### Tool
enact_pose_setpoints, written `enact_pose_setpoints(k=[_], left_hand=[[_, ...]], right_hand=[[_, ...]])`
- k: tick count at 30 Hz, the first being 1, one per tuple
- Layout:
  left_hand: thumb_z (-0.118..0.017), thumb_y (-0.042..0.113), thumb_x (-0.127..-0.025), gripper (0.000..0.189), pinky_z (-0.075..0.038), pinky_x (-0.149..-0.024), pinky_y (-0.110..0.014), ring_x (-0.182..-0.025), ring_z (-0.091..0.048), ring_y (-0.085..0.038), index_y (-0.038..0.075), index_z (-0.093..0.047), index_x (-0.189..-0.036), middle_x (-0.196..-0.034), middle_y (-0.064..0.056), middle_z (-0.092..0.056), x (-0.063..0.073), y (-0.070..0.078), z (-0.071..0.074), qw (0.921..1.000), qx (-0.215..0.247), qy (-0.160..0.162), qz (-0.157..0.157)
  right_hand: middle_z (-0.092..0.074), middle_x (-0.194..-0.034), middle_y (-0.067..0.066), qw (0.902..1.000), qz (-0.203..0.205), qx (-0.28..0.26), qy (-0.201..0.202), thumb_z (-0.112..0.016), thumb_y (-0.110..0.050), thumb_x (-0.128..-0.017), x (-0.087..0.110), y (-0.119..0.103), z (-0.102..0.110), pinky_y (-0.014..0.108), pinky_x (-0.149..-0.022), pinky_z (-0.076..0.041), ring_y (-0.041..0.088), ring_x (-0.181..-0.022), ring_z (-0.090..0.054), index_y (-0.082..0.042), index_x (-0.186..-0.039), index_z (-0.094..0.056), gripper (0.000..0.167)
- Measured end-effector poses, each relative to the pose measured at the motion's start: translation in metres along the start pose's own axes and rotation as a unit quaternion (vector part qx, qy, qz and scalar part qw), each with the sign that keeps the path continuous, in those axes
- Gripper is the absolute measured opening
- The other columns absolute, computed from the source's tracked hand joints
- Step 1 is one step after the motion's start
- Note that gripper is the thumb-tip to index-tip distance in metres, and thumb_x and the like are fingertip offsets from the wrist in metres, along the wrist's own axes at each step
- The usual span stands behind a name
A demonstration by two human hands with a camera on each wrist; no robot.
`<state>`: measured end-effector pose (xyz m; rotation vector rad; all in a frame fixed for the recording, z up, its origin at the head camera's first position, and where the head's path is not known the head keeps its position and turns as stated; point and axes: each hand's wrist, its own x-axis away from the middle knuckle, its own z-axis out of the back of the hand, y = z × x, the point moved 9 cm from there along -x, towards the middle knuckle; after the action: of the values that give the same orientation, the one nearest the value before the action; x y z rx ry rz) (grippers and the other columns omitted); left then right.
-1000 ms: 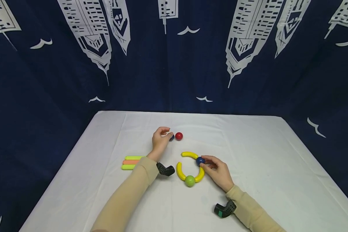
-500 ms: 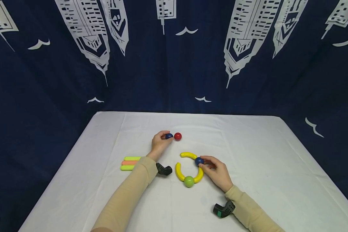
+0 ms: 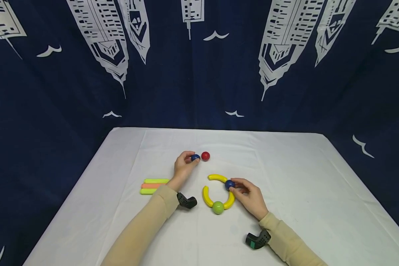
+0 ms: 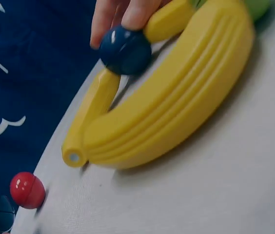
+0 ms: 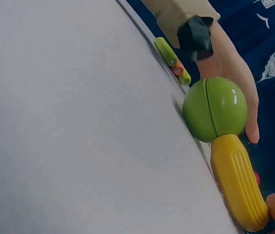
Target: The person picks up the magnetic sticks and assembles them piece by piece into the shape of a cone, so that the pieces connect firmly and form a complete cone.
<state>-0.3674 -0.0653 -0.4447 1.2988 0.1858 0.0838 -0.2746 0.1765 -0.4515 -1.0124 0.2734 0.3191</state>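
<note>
Toward the left edge of the worktop [image 3: 302, 173], the left arm [image 3: 146, 221] is hiding the right ends of three sticks [image 3: 151, 186]. Nearer the far edge, the left hand [image 3: 183, 168] is covering part of a blue ball [image 3: 195, 157]; the right hand [image 3: 251, 198] is partly covering a second blue ball [image 3: 229, 184]. Both arms and the worktop's near edge are running out below the head view. The left wrist view is cropping the green ball [image 4: 261, 10]; in the right wrist view, a yellow curved piece [image 5: 238, 180] is hiding most of the red ball [image 3: 205, 156].
</note>
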Motion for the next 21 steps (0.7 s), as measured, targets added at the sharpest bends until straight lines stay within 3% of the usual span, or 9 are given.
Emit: enact_pose_setpoints(k=[8,12,15,19,21], left_hand=[[-0.071,0.015,-0.083,0.032,-0.047,-0.085,-0.035,-0.101,-0.054,-0.023,0.006,-0.063,-0.114,-0.109,-0.007,-0.061,0.039,0.002,0.010,0.9988,0.017,-0.046,-0.003],[-0.071,0.016,-0.085,0.036,-0.049,-0.081,-0.030,-0.098,-0.056,-0.024,0.001,-0.061,-0.116,-0.108,-0.011,-0.062,0.059,-0.001,0.012,0.9958,0.052,-0.070,-0.029],[-0.069,0.012,-0.086,0.037,-0.049,-0.076,-0.024,-0.095,-0.056,-0.027,-0.005,-0.058,-0.117,-0.106,-0.017,-0.061,0.073,0.006,0.014,0.9928,0.074,-0.080,-0.049],[-0.069,0.008,-0.085,0.036,-0.048,-0.074,-0.021,-0.095,-0.056,-0.030,-0.006,-0.058,-0.117,-0.104,-0.020,-0.061,0.075,0.003,0.013,0.9917,0.080,-0.077,-0.065],[-0.070,0.012,-0.085,0.036,-0.049,-0.073,-0.022,-0.094,-0.057,-0.028,-0.003,-0.060,-0.116,-0.104,-0.017,-0.062,0.071,-0.006,0.011,0.9922,0.076,-0.073,-0.068]], right_hand=[[-0.065,-0.105,0.007,1.0000,-0.004,0.003,-0.001,-0.070,-0.012,-0.085,0.000,0.002,0.001,0.021,-0.069,-0.050,0.016,-0.086,-0.060,-0.007,-0.117,-0.064,0.033],[-0.065,-0.105,0.006,0.9999,-0.010,0.006,-0.004,-0.069,-0.013,-0.086,0.000,0.001,0.002,0.023,-0.069,-0.050,0.017,-0.086,-0.060,-0.008,-0.117,-0.064,0.032],[-0.065,-0.105,0.006,0.9998,-0.013,0.008,-0.010,-0.068,-0.014,-0.087,0.000,0.001,0.001,0.023,-0.070,-0.051,0.016,-0.086,-0.060,-0.009,-0.117,-0.064,0.032],[-0.066,-0.102,0.006,0.9998,-0.011,0.013,-0.011,-0.068,-0.015,-0.087,0.000,0.001,0.000,0.023,-0.069,-0.051,0.016,-0.084,-0.060,-0.009,-0.117,-0.063,0.032],[-0.066,-0.101,0.006,0.9998,-0.010,0.018,-0.008,-0.069,-0.016,-0.086,0.000,0.001,0.000,0.024,-0.068,-0.051,0.015,-0.083,-0.060,-0.009,-0.117,-0.063,0.032]])
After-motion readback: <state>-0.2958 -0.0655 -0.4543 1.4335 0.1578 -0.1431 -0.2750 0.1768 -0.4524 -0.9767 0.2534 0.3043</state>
